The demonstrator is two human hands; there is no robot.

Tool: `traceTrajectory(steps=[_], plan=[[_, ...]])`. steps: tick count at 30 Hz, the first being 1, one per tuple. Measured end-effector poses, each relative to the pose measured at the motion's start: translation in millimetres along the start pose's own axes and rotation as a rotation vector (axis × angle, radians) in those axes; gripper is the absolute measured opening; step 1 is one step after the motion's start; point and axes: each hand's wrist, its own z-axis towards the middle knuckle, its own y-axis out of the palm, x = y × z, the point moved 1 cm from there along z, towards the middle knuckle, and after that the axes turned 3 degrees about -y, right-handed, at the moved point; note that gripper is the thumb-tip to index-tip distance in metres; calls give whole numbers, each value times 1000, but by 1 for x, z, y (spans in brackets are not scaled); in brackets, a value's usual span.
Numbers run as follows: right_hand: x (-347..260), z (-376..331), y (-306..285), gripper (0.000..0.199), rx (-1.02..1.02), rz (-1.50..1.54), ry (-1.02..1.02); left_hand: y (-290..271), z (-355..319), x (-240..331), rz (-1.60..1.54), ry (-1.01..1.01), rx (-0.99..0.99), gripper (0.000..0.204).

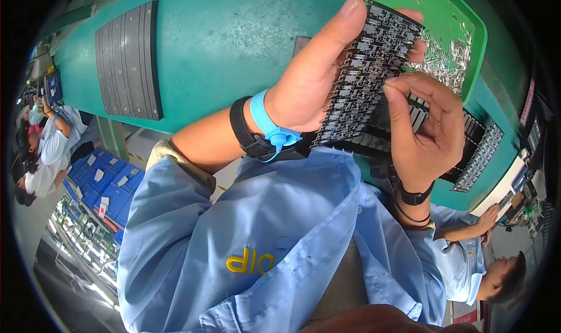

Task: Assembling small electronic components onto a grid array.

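Observation:
My left hand (307, 78) grips a black printed circuit board panel (374, 64) by its sides, thumb along the near-left edge and fingertips showing past the far-right edge. The panel is tilted up and covered with rows of small repeated pads and outlines. My right hand (429, 128) is closed in a pinch, thumb and forefinger tips together at the panel's right edge. Whatever lies between those tips is too small to make out. Just beyond both hands is a green plastic bin (480, 46) with many loose silvery metal pins (444, 61) in it.
A dark grooved fixture block (128, 61) lies on the green work mat (234, 29) at the left. Another board panel (479, 157) rests at the right, partly behind my right hand. Blue crates (111, 184) stand at lower left. Other people sit at both sides.

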Motion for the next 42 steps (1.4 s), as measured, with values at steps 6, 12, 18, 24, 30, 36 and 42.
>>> traceTrajectory(steps=[6,12,18,24,30,36,42], plan=[[3,0,2,27,103,68,10,0,0,1,24,18,-6,63],[2,-1,2,28,119,111,85,0,0,1,1,20,1,63],[3,0,-1,32,69,130,162,-6,-6,0,-618,-77,-330,70],[2,-1,1,36,63,118,156,-7,-6,1,-631,-85,-349,67],[4,0,-1,36,75,206,178,-4,-7,3,-626,-76,-343,67],[5,4,1,36,50,125,106,-4,-4,2,-685,-62,-375,68],[2,0,5,37,118,123,132,-2,-5,3,-731,-49,-411,69]])
